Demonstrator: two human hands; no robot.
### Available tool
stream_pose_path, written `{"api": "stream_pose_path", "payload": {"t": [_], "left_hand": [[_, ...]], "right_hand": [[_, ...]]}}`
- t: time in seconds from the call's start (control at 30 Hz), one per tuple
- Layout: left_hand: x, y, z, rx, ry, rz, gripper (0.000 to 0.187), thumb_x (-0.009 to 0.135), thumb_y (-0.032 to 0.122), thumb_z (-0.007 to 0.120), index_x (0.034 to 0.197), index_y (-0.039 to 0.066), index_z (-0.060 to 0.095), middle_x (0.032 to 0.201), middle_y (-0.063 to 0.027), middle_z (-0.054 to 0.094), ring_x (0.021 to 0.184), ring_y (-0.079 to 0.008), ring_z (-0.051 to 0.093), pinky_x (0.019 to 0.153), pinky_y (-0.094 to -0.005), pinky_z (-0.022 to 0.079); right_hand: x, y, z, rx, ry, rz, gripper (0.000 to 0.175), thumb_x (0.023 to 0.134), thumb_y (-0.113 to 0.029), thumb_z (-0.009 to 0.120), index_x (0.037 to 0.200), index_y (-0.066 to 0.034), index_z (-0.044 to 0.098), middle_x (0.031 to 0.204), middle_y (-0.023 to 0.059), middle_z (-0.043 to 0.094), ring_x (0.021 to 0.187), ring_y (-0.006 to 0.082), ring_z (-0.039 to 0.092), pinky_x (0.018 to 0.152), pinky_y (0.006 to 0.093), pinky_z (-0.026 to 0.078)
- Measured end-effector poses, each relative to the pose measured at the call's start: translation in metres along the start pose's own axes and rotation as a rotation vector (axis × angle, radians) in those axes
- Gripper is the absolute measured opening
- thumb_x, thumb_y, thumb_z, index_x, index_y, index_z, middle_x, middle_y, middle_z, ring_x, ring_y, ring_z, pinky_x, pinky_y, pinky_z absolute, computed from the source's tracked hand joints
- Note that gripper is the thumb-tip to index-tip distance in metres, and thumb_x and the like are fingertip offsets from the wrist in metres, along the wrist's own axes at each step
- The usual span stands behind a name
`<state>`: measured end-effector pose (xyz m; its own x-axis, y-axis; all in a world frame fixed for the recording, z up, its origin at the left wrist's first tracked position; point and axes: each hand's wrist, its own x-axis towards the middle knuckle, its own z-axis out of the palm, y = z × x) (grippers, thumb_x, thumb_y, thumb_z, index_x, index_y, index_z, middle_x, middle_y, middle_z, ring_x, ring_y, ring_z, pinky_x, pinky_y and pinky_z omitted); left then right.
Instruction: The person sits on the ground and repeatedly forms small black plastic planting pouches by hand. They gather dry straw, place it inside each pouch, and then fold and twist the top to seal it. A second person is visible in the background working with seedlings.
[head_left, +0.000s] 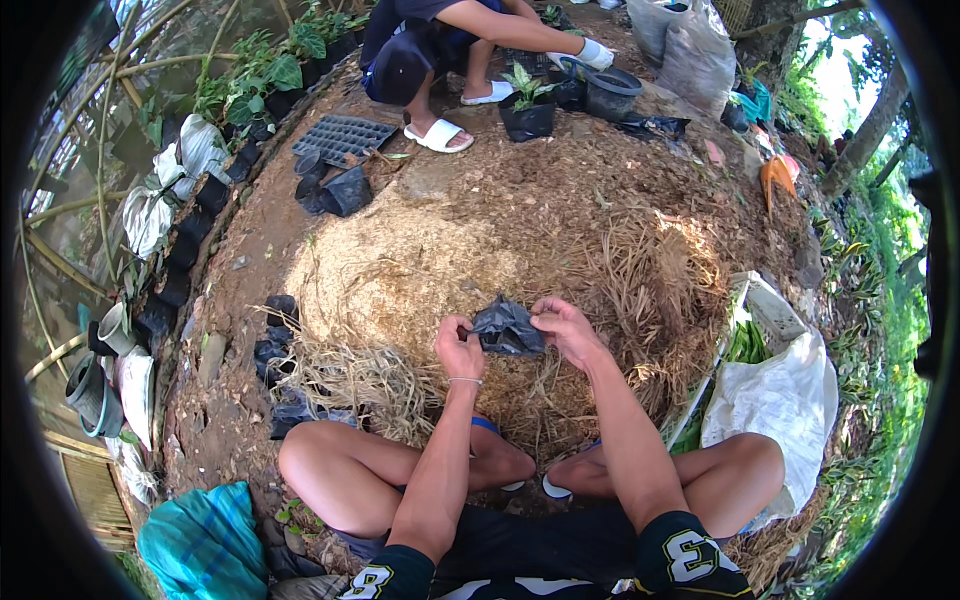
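Observation:
A black plastic grow bag (506, 327) is stretched between my two hands, above the ground in front of my crossed legs. My left hand (459, 349) pinches its left edge between thumb and fingers. On the opposite side, my right hand (568, 330) grips the rim of the same bag. The plastic looks crumpled, and its inside is mostly hidden. Below it spreads a bed of sawdust-like material (405, 255). Dry straw (360, 379) lies by my left knee, with more dry straw (649, 285) to the right.
Black bags (279, 352) sit left of the straw. A white crate (765, 304) and a white sack (776, 386) stand by my right knee. Across from me a person (480, 37) crouches near a potted plant (527, 112). A seedling tray (343, 140) lies far left.

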<state>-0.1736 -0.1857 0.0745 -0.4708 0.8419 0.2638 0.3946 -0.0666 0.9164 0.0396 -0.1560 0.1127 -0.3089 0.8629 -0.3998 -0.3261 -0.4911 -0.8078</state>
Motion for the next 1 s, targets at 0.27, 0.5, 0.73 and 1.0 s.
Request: {"api": "stream_pose_path", "payload": {"t": [0.27,0.5,0.73,1.0], "left_hand": [[0.004,0.010,-0.007,-0.055,0.050,0.075,0.026,0.068,-0.016,0.065,0.087,0.002,0.065,0.080,-0.0099,0.063,0.075,-0.0189,0.064,0.070,-0.0320,0.051],[0.006,0.011,-0.012,0.159,-0.088,0.204,0.025,0.062,-0.015,0.066,0.076,0.005,0.063,0.076,-0.0111,0.061,0.076,-0.0279,0.064,0.071,-0.0372,0.052],[0.004,0.018,-0.007,0.218,-0.091,0.483,0.031,0.061,-0.012,0.070,0.087,0.003,0.062,0.082,-0.0133,0.056,0.076,-0.0362,0.058,0.074,-0.0422,0.049],[-0.011,0.002,0.014,0.150,-0.161,-0.087,0.060,0.075,0.008,0.087,0.123,0.001,0.052,0.099,-0.0104,0.058,0.079,-0.0225,0.059,0.074,-0.0382,0.053]], "right_hand": [[0.001,-0.006,-0.014,0.018,-0.394,0.017,0.028,0.093,-0.012,0.080,0.117,-0.0053,0.067,0.100,0.0020,0.073,0.090,0.0112,0.067,0.083,0.0294,0.052],[-0.001,-0.010,0.012,-0.530,-0.144,-0.344,0.049,0.084,-0.024,0.090,0.123,-0.0056,0.068,0.106,0.0030,0.072,0.100,0.0117,0.064,0.089,0.0300,0.051],[0.000,-0.016,0.017,-0.741,-0.169,-0.139,0.029,0.086,-0.020,0.087,0.105,-0.0021,0.074,0.094,0.0034,0.075,0.084,0.0101,0.065,0.076,0.0289,0.052],[0.004,-0.006,0.019,-0.257,0.078,-0.220,0.014,0.096,-0.002,0.073,0.110,-0.0016,0.069,0.094,0.0055,0.075,0.083,0.0101,0.066,0.074,0.0248,0.050]]}}
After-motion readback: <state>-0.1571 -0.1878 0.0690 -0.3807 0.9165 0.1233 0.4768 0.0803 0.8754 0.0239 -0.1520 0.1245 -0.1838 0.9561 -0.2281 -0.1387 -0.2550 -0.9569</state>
